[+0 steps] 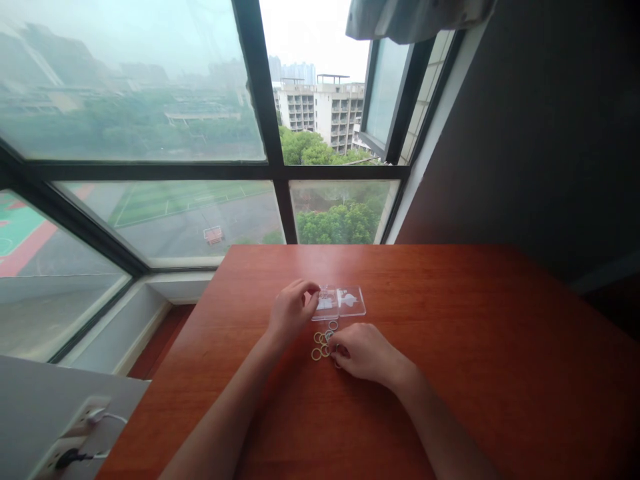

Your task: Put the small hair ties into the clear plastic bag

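Note:
A clear plastic box (353,301) lies opened flat on the table, its lid and base side by side, with whitish shapes showing on both halves. My left hand (294,307) rests at its left side, fingers curled and thumb closed against the near-left edge. Just in front of the box is a loose group of small hair ties (317,355), thin rings in yellow, pale and bluish tones. My right hand (367,352) comes down on the right of this group with thumb and fingertips pinched together. Its fingers hide whatever is between them, and part of a pinkish ring shows underneath.
The reddish-brown wooden table (480,313) reaches to a dark-framed window (340,172) at the back. A grey wall (525,133) stands on the right. At lower left, plugs sit in a wall socket (93,417), beside the table's left edge.

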### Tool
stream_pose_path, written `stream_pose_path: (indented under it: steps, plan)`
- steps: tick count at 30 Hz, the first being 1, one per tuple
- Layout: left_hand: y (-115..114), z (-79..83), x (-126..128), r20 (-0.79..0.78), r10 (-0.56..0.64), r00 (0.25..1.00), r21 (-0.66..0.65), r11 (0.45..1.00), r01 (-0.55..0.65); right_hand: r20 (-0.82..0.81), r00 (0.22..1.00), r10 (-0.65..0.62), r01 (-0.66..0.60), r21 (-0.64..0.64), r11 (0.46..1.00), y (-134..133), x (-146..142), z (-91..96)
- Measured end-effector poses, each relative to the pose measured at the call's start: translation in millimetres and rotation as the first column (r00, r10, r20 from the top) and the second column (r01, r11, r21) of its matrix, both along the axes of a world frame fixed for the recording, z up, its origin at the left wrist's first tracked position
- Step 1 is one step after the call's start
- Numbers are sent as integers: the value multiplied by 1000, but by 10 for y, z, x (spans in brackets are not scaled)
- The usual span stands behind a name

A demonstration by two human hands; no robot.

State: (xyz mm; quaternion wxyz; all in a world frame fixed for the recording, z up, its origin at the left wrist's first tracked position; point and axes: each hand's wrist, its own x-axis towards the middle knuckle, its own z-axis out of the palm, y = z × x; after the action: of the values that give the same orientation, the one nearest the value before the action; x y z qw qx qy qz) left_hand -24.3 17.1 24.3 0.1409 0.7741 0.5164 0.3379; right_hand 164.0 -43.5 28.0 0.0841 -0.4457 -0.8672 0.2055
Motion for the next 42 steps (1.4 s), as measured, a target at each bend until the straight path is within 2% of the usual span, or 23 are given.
stream_pose_path:
  steps: [5,8,12,18,21,25,30,34,38,42]
  plan:
    - [-2,10,-5,-5,-2,1000,4,1000,2,25,999,-22,22,6,1000,-1,-30,-30]
    - [-3,13,-9,1,-9,1000,-1,1000,9,-89,995,-44,41,-34,999,2,10,-30]
    - [-5,17,-14,8,-26,1000,-9,1000,26,-294,949,-110,90,-80,993,34,84,-29]
    - [-10,22,10,67,-43,997,-61,997,47,-435,877,-205,218,-20,976,108,105,-69]
    - [-30,31,50,179,-118,977,-166,975,148,-461,852,-247,304,53,951,125,96,-77]
    - [-75,48,109,303,-249,920,-272,902,334,-483,834,-269,373,133,918,122,79,-83]
    - [-102,33,163,365,-285,886,-301,865,402,-428,868,-252,368,214,905,114,60,-96]
    - [-94,8,176,324,-261,909,-263,898,352,-385,881,-276,377,215,901,117,65,-100]
    - [-68,-18,149,168,-126,978,-106,984,145,-280,898,-340,388,137,912,131,95,-86]
    - [-20,-60,108,30,-9,1000,6,1000,9,-151,923,-354,366,55,929,131,122,-54]
